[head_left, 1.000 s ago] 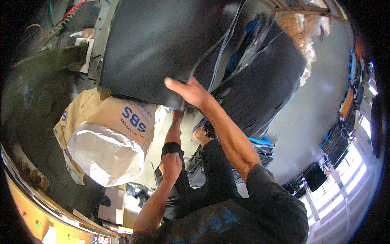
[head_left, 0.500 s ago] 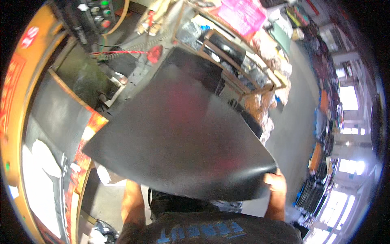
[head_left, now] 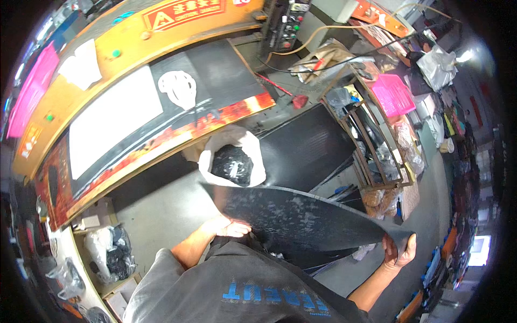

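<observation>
A large, flexible black sheet (head_left: 301, 215), perhaps rubber, is bowed across the front of my body. Its upper edge curves from the left corner down to the right end, and pale scuffs mark the face. My right hand (head_left: 401, 250) is closed round the right end, with the thumb on the outer side. At the sheet's lower left edge, my left hand (head_left: 234, 227) is closed, its fingers partly hidden. Just beyond the left corner stands a white sack (head_left: 258, 161) with shiny black material inside. Another flat black sheet (head_left: 307, 142) lies past the sack.
Along the left runs an orange machine (head_left: 129, 32) with a bed carrying a white sheet (head_left: 116, 126) and a white glove-like item (head_left: 177, 89). A metal rack (head_left: 371, 161) with a pink basket (head_left: 392, 96) stands at right. Bagged black scraps (head_left: 110, 253) sit at lower left.
My view has swung left, bringing the machine bed and sack into sight. The held sheet has gone from spread out ahead to tilted and bowed close to my body.
</observation>
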`<control>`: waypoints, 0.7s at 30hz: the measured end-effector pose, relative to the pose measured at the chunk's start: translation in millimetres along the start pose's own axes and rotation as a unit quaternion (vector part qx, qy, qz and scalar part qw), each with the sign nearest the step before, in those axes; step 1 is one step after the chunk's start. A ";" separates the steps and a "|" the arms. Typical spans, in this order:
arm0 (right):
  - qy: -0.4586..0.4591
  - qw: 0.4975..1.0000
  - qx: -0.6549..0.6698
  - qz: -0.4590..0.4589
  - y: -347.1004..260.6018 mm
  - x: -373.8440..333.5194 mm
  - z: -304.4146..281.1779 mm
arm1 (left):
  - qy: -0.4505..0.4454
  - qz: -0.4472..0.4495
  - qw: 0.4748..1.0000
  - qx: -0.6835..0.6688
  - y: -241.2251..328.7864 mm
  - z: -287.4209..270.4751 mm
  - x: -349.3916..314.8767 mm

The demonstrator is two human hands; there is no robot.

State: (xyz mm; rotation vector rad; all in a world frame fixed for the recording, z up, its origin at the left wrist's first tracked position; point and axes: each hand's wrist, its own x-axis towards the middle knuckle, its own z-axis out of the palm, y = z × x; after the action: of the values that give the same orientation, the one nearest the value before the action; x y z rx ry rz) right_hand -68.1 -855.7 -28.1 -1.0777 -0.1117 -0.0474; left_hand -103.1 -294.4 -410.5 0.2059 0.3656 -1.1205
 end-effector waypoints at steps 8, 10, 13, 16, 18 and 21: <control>-0.102 0.993 -0.008 -0.055 5.9 -6.5 183.2 | 0.085 0.237 0.967 0.046 -79.3 82.2 -170.5; -0.146 0.988 0.005 -0.049 10.6 -8.4 224.3 | 0.143 0.304 0.932 0.133 -84.7 94.3 -211.7; -0.178 0.984 0.018 -0.020 30.4 -7.7 286.0 | 0.440 0.406 0.627 0.499 -93.0 104.3 -268.8; -0.199 0.978 0.062 -0.007 63.7 8.0 363.4 | 0.452 0.516 0.613 0.392 -88.1 92.4 -326.2; -0.278 0.955 0.105 0.017 93.0 27.2 429.6 | 0.443 0.609 0.575 0.319 -82.3 70.5 -369.3; -0.079 0.989 0.110 0.060 153.0 60.2 535.8 | 0.591 0.420 0.549 0.417 -71.9 14.0 -452.3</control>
State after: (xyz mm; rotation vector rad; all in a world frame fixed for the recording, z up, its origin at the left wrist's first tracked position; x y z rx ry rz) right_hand -30.5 -310.4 95.7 -0.8643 -0.1892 0.1560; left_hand -339.5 49.4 -221.1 1.8639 0.7678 0.1024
